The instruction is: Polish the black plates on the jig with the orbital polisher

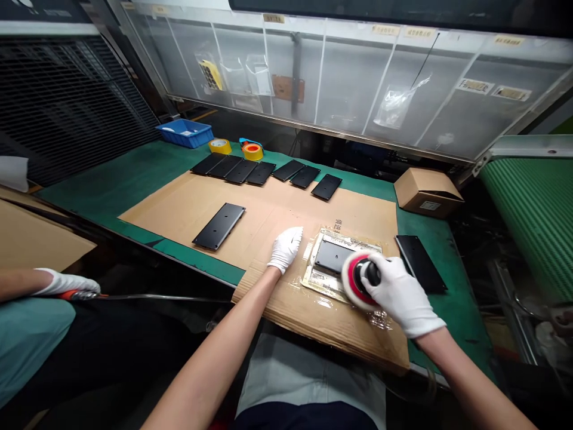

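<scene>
My right hand (400, 292), in a white glove, grips a round polisher (353, 279) by its black top. Its red and white pad overlaps the right end of a black panel (332, 257), hiding that end. The panel lies in a shallow taped frame (316, 278) on stacked cardboard (331, 325). Just left of the frame, my gloved left hand (285, 249) lies on the cardboard with its fingers stretched out, holding nothing. A separate black panel (219, 226) sits farther left, and another panel (419, 263) rests right of the polisher.
Several black panels (242, 171) line the far side of the cardboard sheet (179, 206). Behind them are tape rolls (253, 153) and a blue bin (185, 132). A carton (427, 191) stands at right. At left, another person's gloved hand (67, 283) holds an orange-handled tool.
</scene>
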`<state>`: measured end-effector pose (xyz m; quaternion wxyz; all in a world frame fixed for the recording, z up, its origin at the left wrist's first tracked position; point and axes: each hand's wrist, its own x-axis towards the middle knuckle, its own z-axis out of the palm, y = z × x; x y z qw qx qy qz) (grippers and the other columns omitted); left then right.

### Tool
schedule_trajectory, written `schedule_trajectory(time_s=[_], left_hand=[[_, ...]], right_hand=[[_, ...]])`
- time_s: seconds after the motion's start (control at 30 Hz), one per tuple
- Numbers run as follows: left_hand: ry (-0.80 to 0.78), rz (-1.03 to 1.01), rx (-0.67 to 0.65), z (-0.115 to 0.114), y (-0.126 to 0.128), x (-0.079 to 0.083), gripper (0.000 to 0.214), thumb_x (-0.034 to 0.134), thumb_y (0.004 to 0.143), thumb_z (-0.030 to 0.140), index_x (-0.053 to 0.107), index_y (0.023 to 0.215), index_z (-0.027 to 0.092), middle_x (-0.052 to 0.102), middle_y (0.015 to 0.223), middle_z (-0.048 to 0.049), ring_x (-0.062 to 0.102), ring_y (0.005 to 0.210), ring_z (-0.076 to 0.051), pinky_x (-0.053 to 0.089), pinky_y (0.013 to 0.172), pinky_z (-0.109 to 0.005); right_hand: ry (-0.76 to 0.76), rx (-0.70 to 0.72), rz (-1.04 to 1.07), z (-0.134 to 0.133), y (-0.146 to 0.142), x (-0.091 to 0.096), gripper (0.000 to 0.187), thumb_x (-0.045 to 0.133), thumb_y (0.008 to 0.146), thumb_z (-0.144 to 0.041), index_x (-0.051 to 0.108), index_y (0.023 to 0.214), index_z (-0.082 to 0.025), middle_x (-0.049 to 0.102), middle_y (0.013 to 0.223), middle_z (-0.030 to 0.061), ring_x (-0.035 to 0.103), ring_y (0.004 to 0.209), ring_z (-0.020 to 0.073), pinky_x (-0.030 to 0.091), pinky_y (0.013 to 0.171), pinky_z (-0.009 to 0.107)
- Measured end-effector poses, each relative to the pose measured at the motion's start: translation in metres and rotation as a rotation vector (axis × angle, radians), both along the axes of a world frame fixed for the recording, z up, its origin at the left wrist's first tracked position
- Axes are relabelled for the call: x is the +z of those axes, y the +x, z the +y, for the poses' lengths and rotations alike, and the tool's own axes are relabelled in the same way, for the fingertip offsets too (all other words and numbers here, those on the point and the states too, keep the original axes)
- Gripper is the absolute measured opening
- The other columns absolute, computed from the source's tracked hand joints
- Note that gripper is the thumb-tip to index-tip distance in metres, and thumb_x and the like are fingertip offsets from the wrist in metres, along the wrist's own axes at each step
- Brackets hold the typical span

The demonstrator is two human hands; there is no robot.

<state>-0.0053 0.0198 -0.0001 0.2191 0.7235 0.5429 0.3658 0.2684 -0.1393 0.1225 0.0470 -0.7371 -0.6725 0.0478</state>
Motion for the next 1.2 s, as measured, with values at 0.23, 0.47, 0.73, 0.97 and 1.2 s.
schedule_trajectory(time_s=[0.23, 0.47, 0.73, 0.97, 1.2], left_hand=[[-0.028, 0.040, -0.007, -0.002, 0.003, 0.005, 0.032, 0.047, 0.104, 0.022, 0.072, 0.124, 0.020, 0.074, 0.134, -0.0070, 0.067, 0.129, -0.019, 0.045, 0.122, -0.035], [-0.049, 0.086, 0.006, -0.004, 0.002, 0.003, 0.031, 0.049, 0.104, 0.024, 0.072, 0.125, 0.020, 0.073, 0.135, -0.0077, 0.066, 0.130, -0.019, 0.045, 0.120, -0.035], [-0.009, 0.118, -0.006, -0.003, 0.003, 0.004, 0.031, 0.049, 0.105, 0.023, 0.074, 0.123, 0.022, 0.074, 0.133, -0.0058, 0.067, 0.128, -0.018, 0.045, 0.121, -0.033], [0.004, 0.104, -0.008, -0.002, 0.004, 0.002, 0.029, 0.051, 0.103, 0.023, 0.076, 0.120, 0.021, 0.076, 0.129, -0.0059, 0.069, 0.125, -0.020, 0.048, 0.120, -0.037], [-0.005, 0.094, 0.000, -0.002, 0.004, 0.003, 0.029, 0.052, 0.103, 0.023, 0.076, 0.118, 0.023, 0.076, 0.130, -0.0047, 0.069, 0.126, -0.020, 0.048, 0.119, -0.036]], right_hand=[[-0.032, 0.004, 0.004, -0.003, -0.015, 0.001, 0.042, 0.056, 0.100, -0.045, 0.060, 0.139, -0.031, 0.061, 0.120, 0.0097, 0.061, 0.072, 0.0162, 0.040, 0.062, 0.027], [-0.053, 0.129, 0.064, 0.047, -0.068, 0.020, 0.034, 0.058, 0.098, -0.039, 0.063, 0.130, -0.031, 0.062, 0.117, 0.0093, 0.066, 0.088, 0.0217, 0.044, 0.072, 0.029], [-0.067, 0.102, -0.009, 0.039, -0.057, 0.020, 0.034, 0.058, 0.098, -0.045, 0.062, 0.128, -0.029, 0.060, 0.112, 0.0081, 0.064, 0.081, 0.0208, 0.040, 0.064, 0.028], [-0.125, 0.042, -0.007, 0.037, -0.050, 0.021, 0.038, 0.056, 0.099, -0.049, 0.058, 0.135, -0.034, 0.058, 0.115, 0.0073, 0.067, 0.080, 0.0205, 0.040, 0.064, 0.029], [-0.122, 0.055, -0.005, 0.035, -0.048, 0.022, 0.037, 0.055, 0.100, -0.049, 0.059, 0.132, -0.033, 0.058, 0.114, 0.0072, 0.066, 0.079, 0.0206, 0.040, 0.065, 0.029]])
